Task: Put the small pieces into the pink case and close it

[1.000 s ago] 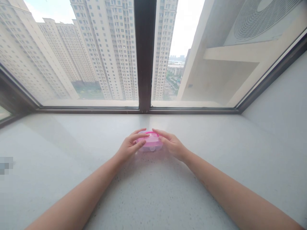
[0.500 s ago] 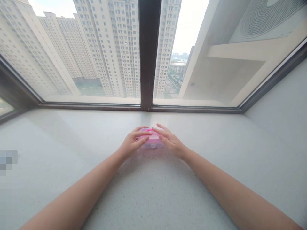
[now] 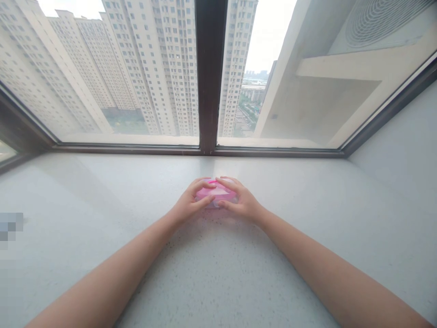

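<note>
A small pink and clear plastic box (image 3: 223, 192) rests on the pale speckled sill. A bright pink strip, perhaps a handle, runs along its top. My left hand (image 3: 191, 198) is curled around the box's left side, its thumb across the front and its fingers over the top. On the opposite side my right hand (image 3: 246, 200) grips the box, thumb low at the front and fingers on the lid. Both hands cover the box's ends, and what is inside cannot be made out.
The speckled white sill (image 3: 218, 273) stretches beneath both forearms. Behind the box runs a dark window frame (image 3: 208, 152) with a thick upright post (image 3: 210, 73). A white wall (image 3: 403, 136) borders the right. A blurred, pixelated patch (image 3: 10, 223) lies at the left edge.
My right thumb has moved down to the box's front, and the right fingers have curled closer around it. My left fingers have bent more over the lid. The box stays in place.
</note>
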Available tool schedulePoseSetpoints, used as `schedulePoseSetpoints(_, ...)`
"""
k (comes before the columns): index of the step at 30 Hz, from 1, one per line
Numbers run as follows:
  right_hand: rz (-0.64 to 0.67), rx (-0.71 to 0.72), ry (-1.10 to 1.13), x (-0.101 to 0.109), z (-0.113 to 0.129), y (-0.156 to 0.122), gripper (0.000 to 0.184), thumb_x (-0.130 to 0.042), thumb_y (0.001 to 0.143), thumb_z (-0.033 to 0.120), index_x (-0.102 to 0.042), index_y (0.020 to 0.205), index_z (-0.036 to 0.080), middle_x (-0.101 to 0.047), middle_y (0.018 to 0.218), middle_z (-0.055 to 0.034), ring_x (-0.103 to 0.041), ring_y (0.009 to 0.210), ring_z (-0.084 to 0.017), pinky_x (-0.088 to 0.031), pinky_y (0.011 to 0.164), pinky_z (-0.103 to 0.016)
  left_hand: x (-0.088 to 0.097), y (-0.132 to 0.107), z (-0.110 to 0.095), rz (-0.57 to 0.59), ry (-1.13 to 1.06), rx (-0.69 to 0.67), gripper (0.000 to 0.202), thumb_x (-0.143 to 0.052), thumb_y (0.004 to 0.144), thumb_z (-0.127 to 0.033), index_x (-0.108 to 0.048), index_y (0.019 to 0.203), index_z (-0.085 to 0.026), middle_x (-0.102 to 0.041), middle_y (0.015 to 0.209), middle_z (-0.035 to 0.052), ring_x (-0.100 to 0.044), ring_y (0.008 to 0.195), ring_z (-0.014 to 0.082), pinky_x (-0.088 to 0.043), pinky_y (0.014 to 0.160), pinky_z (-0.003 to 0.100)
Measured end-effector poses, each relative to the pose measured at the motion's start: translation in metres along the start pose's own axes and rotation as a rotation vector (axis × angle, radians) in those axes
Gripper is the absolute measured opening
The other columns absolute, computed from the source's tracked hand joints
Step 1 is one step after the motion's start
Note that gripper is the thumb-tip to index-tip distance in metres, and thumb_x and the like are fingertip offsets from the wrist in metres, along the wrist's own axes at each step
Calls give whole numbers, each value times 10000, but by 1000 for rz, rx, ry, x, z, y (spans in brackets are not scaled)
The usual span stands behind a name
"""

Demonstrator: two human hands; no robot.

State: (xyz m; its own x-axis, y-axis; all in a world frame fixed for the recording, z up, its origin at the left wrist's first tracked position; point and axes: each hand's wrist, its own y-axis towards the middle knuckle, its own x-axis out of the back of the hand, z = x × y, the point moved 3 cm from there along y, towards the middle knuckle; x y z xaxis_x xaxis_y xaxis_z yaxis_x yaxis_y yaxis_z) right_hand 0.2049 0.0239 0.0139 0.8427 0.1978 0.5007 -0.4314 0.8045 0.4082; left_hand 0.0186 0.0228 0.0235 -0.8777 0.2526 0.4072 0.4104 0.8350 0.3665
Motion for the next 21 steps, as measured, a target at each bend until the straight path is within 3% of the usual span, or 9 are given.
schedulePoseSetpoints(4, 0, 19, -19, 0, 1, 0, 719, -732, 738, 430, -450, 1388, 310, -450, 1363, -106, -383, 1294, -310, -286, 1078, -517, 0, -2, 1, 36, -18, -24, 296, -634, 827, -347, -601, 1095, -225, -503, 1307, 95, -467, 1231, 266, -346, 1049, 429)
schedulePoseSetpoints(13, -57, 63, -71, -2, 6, 0, 639, -724, 754, 332, -498, 1350, 286, -528, 1266, -98, -480, 1193, -288, -365, 1030, -490, 1, 2, 0, 34, -109, -4, 274, -672, 799, -314, -640, 1045, -195, -569, 1212, 102, -533, 1133, 258, -391, 986, 413)
schedulePoseSetpoints(21, -82, 86, -153, -3, 0, -3, 586, -714, 772, 354, -527, 1325, 296, -527, 1236, -92, -497, 1168, -267, -409, 1009, -451, 1, 3, -1, 19, -127, -29, 286, -694, 783, -297, -664, 1049, -199, -605, 1177, 96, -561, 1093, 246, -418, 953, 399)
